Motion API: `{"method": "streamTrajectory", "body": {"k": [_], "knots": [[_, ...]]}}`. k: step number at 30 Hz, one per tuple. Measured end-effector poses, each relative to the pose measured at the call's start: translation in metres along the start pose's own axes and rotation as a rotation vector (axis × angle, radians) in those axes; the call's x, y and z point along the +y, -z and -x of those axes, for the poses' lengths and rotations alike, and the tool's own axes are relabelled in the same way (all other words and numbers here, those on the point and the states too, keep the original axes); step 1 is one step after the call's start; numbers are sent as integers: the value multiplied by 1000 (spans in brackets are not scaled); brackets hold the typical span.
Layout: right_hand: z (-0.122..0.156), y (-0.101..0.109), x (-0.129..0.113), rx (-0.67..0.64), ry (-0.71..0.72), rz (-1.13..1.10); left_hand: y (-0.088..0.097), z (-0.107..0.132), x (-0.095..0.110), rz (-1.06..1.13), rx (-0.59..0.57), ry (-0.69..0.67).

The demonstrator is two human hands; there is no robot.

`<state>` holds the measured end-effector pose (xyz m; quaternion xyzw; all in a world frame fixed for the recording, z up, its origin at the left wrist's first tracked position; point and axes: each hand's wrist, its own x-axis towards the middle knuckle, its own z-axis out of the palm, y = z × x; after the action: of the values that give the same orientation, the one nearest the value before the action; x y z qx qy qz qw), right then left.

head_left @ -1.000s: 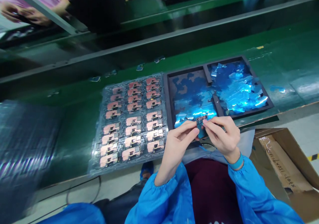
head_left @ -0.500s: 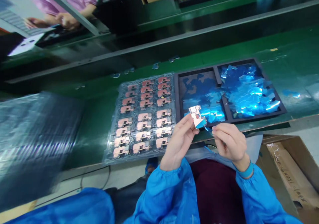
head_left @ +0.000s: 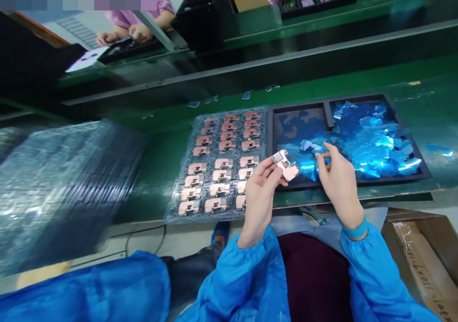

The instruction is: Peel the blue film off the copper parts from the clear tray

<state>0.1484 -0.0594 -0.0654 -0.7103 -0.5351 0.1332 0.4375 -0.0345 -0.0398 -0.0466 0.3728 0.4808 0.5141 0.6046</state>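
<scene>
1. Watching your black divided foam tray [head_left: 296,106], heaped with shiny blue film scraps [head_left: 372,145].
2. Right hand [head_left: 338,183] open, fingers spread above the scraps, holding nothing.
3. Left fingertips [head_left: 268,165] pinch the small copper circuit board [head_left: 286,165], long axis slanting toward your right hand, left hand [head_left: 259,198] nearer.

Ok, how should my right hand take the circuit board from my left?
Best to pinch the circuit board by the edges of its copper end, from the right. That end sticks out past your left hand, and your right hand is on that side.
</scene>
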Motion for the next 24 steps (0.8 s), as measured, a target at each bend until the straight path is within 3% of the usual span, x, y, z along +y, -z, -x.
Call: {"method": "streamTrajectory", "body": {"k": [2,9,12,14,17,20,24], "knots": [[4,-1,-8,0,24,12,0,0,1,-49,17,-42],[33,-15,-28,-181,-8,-418,-1,8,0,-128,-1,-57],[36,-17,-22,-247,5,-470,14,5,9,-208,-35,-93],[37,-13,-14,-308,46,-464,36,-10,26,-333,-44,-180],[36,-4,-1,-309,29,-421,88,-61,66,-637,25,-341],[34,2,8,-249,-20,-385,144,-137,101,-1007,158,-415],[33,2,11,-287,27,-363,187,-228,116,-1135,141,-368]]}}
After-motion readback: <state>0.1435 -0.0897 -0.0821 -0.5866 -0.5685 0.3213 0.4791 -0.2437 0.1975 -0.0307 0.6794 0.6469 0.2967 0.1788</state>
